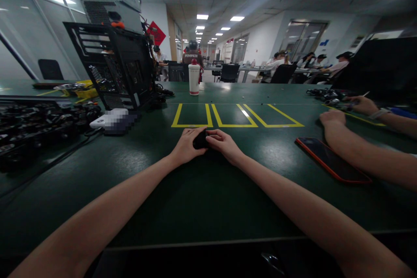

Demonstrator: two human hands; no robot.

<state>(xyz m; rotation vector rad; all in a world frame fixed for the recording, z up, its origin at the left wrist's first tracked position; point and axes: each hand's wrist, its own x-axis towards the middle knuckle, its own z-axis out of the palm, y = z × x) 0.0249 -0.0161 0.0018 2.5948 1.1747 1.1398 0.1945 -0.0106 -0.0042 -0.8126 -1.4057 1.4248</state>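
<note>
Between my two hands is a small black object (200, 139), its kind too dark and too covered to make out. My left hand (186, 145) wraps round it from the left, thumb below and fingers above. From the right, my right hand (223, 144) pinches at its edge with thumb and fingertips; whether a separate small part sits in that pinch is hidden. Both hands are low over the green table (208, 200), just in front of the yellow tape outlines (192, 125).
A white cup (194, 79) stands beyond the tape. An open black computer case (120, 65) and many dark parts (35, 132) crowd the left. At right lie an orange-edged phone (332, 160) and a co-worker's arms (365, 152), near dark parts (329, 94).
</note>
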